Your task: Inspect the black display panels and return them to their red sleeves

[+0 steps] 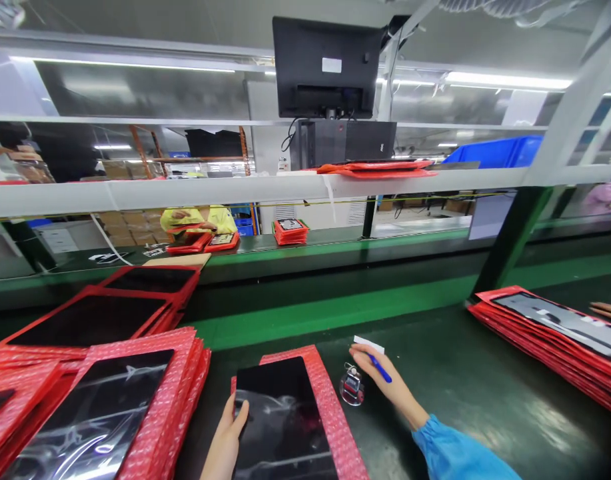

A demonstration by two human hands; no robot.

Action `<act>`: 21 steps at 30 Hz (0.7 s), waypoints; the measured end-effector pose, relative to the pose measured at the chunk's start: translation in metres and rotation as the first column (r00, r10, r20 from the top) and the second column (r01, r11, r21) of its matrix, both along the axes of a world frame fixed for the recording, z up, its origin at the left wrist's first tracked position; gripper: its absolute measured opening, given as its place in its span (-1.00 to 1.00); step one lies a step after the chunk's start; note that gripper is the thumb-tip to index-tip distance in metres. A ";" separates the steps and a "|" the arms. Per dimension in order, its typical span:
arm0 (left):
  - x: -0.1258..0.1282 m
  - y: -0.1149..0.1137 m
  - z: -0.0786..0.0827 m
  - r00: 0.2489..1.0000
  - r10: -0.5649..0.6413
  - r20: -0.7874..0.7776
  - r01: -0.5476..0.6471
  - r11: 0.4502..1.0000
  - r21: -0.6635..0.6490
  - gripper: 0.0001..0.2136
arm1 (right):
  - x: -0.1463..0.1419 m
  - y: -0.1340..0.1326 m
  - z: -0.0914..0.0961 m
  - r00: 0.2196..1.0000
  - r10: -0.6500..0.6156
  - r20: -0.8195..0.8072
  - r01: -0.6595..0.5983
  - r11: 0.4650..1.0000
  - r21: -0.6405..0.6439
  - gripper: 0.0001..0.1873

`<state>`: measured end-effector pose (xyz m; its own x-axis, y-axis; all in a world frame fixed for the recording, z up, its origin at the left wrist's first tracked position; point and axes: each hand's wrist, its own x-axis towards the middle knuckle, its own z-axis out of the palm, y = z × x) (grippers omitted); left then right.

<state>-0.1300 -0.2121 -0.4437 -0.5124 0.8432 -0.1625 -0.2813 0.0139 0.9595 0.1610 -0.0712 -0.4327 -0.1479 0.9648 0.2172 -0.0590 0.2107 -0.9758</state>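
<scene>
A black tablet (280, 417) lies on a red bubble-wrap bag (330, 407) at the near edge of the dark green bench. My left hand (228, 437) rests on the tablet's left edge, thumb on the screen, fingers wrapped round the side. My right hand (380, 377), in a blue sleeve, reaches forward to the right of the bag with its fingers closed round a blue pen (380, 368). Its fingertips are near a small white label (369, 344). A small clear tally counter (352, 387) sits just left of that hand.
Stacks of red bags with black tablets (110, 400) fill the left of the bench. Another red stack (555, 333) lies at the right, with another person's fingers (608, 311) beside it. Beyond the green belt (335, 307), a worker in yellow (195, 220) handles red bags. A monitor (325, 67) hangs overhead.
</scene>
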 end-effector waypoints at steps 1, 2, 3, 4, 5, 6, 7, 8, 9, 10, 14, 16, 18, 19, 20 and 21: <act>0.001 0.002 -0.005 0.999 0.012 -0.032 -0.012 1.000 0.003 -0.50 | -0.001 -0.003 -0.003 0.999 0.043 0.032 -0.043 0.999 -0.002 -0.68; 0.003 0.004 -0.009 0.998 0.021 -0.065 -0.021 1.000 0.007 -0.43 | -0.002 -0.006 -0.004 0.995 0.078 0.063 -0.078 0.997 -0.003 -0.68; 0.004 0.005 -0.012 0.995 0.026 -0.096 -0.025 1.000 0.010 -0.36 | -0.003 -0.009 -0.005 0.990 0.102 0.094 -0.102 0.995 -0.002 -0.68; 0.005 0.005 -0.015 0.991 0.027 -0.128 -0.026 1.000 0.013 -0.31 | -0.004 -0.011 -0.006 0.986 0.112 0.125 -0.114 0.993 0.004 -0.67; 0.006 0.004 -0.017 0.987 0.025 -0.158 -0.023 1.000 0.012 -0.27 | -0.004 -0.012 -0.006 0.981 0.114 0.156 -0.117 0.993 0.014 -0.66; 0.007 0.003 -0.019 0.982 0.019 -0.187 -0.017 1.000 0.009 -0.24 | -0.004 -0.013 -0.007 0.976 0.112 0.187 -0.119 0.993 0.025 -0.65; 0.008 0.001 -0.020 0.976 0.011 -0.217 -0.010 1.000 0.007 -0.21 | -0.004 -0.012 -0.008 0.970 0.110 0.217 -0.121 0.992 0.037 -0.63; 0.008 -0.001 -0.020 0.969 -0.003 -0.248 0.004 1.000 0.005 -0.18 | -0.004 -0.011 -0.009 0.963 0.107 0.246 -0.122 0.991 0.048 -0.61; 0.009 -0.002 -0.020 0.961 -0.022 -0.276 0.023 1.000 0.001 -0.15 | -0.004 -0.010 -0.010 0.957 0.100 0.272 -0.121 0.991 0.060 -0.59; 0.010 -0.004 -0.019 0.953 -0.045 -0.299 0.046 0.999 -0.004 -0.13 | -0.004 -0.008 -0.012 0.951 0.091 0.295 -0.117 0.991 0.072 -0.57; 0.010 -0.008 -0.018 0.936 -0.121 -0.330 0.132 0.991 0.009 -0.14 | -0.003 -0.004 -0.020 0.934 -0.046 0.355 -0.007 0.989 0.146 -0.47; 0.006 -0.011 -0.019 0.939 -0.113 -0.325 0.134 0.990 0.043 -0.13 | -0.002 -0.008 -0.023 0.921 -0.147 0.361 0.076 0.976 0.202 -0.41; -0.001 -0.018 -0.022 0.947 -0.091 -0.306 0.115 0.992 0.059 -0.13 | -0.006 -0.018 -0.026 0.912 -0.215 0.350 0.108 0.948 0.301 -0.46; -0.006 -0.023 -0.024 0.953 -0.086 -0.290 0.106 0.993 0.053 -0.13 | -0.010 -0.026 -0.030 0.912 -0.231 0.338 0.093 0.921 0.378 -0.54; -0.011 -0.029 -0.025 0.959 -0.091 -0.269 0.104 0.994 0.034 -0.13 | -0.015 -0.035 -0.035 0.918 -0.220 0.329 0.052 0.890 0.452 -0.62; -0.017 -0.035 -0.026 0.965 -0.106 -0.239 0.110 0.994 0.006 -0.15 | -0.022 -0.045 -0.041 0.931 -0.184 0.316 0.001 0.865 0.501 -0.67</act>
<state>-0.1469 -0.2472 -0.4699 -0.4401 0.8974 -0.0306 -0.0426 0.0131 0.9990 0.1386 -0.1165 -0.4740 -0.2163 0.7608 0.6118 0.3015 0.6481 -0.6993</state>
